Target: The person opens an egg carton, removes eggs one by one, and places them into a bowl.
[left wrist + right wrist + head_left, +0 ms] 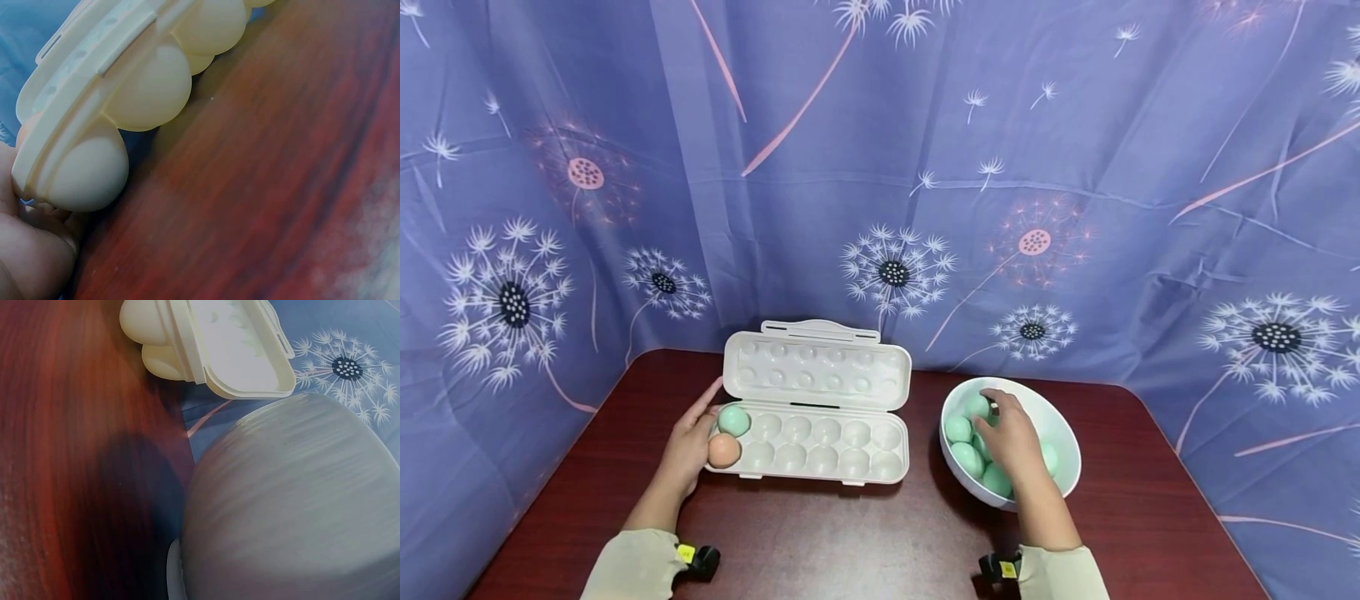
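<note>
A white plastic egg carton [808,477] lies with its lid raised at the back. Its leftmost cups hold a green egg [733,421] behind a brown egg [724,451]. My left hand [687,446] holds the carton's left end, and the left wrist view shows part of it at the carton's lower edge. My right hand [1013,433] reaches into a white bowl [1060,425] of green eggs. Its index finger and thumb are at either side of one green egg [976,406]; I cannot tell whether they pinch it. The bowl's outer wall hides this hand in the right wrist view.
Both containers stand on a dark red wooden table [820,546], the bowl to the right of the carton. Purple cloth [820,242] with dandelion prints hangs close behind the table and along its sides. The other carton cups [797,430] contain no eggs.
</note>
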`<state>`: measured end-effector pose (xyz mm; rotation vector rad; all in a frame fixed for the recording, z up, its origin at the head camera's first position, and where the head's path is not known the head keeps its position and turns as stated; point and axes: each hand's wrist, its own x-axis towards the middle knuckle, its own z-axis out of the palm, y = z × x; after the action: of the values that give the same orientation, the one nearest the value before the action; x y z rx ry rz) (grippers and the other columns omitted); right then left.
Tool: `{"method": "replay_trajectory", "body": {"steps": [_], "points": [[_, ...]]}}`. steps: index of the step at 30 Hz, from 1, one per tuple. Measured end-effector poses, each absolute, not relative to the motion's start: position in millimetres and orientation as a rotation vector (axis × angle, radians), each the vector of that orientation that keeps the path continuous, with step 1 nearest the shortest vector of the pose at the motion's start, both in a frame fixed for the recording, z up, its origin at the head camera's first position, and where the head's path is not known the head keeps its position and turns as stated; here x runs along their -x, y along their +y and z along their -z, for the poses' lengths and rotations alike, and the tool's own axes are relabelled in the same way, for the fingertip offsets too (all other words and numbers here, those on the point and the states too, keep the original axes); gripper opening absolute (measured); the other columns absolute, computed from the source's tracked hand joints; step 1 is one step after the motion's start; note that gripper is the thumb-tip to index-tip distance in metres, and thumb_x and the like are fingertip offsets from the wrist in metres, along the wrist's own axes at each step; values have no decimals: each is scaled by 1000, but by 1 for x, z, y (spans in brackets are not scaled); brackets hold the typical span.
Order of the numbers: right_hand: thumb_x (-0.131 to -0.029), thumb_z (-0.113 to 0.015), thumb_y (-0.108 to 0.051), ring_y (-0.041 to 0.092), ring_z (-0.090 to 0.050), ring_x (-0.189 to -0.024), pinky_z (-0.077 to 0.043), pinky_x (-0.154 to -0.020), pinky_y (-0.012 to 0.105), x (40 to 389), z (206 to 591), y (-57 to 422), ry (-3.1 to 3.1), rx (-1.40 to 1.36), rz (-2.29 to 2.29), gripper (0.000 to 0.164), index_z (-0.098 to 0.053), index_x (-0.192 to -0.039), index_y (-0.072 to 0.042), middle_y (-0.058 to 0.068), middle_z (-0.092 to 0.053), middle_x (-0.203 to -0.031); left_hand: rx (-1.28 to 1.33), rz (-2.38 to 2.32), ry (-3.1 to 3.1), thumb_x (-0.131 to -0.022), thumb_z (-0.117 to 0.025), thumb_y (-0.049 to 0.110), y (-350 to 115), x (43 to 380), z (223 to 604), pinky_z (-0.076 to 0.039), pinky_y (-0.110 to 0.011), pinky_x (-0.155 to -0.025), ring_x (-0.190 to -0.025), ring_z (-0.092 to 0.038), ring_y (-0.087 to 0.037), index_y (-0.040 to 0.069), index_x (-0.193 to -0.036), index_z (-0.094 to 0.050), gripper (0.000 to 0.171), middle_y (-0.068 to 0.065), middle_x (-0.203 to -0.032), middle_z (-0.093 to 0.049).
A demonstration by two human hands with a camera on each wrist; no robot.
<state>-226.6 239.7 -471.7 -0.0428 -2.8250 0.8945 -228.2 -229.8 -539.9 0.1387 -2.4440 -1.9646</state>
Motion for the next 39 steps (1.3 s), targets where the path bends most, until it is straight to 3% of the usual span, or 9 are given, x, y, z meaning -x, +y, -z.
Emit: {"method": "replay_trajectory", "body": {"steps": [10,27,39], "points": [[-87,-67,-14,34,-58,-106,-44,-93,48,229,474,240,-2866,32,-829,48,-55,-132,-6,19,-59,-121,-161,1951,-2446,-106,-28,25,-230,226,539,-35,-9,-90,-115,-44,4,41,-152,-24,49,-14,-144,-48],[-88,-66,-17,40,-54,-112,-42,-96,52,227,477,238,-2932,35,-768,48,-54,-133,-7,20,-59,-125,-154,1945,-2423,-105,-30,21,-230,225,542,-36,-9,-90,-110,-47,8,41,-151,-26,50,-15,-142,-51],[-89,-66,-17,39,-54,-109,-42,-95,52,227,478,238,-2926,23,-737,48,-54,-134,-6,20,-59,-126,-155,1954,-2433,-106,-30,25,-230,228,542,-35,-9,-91,-116,-45,3,42,-151,-25,49,-11,-144,-49]]}}
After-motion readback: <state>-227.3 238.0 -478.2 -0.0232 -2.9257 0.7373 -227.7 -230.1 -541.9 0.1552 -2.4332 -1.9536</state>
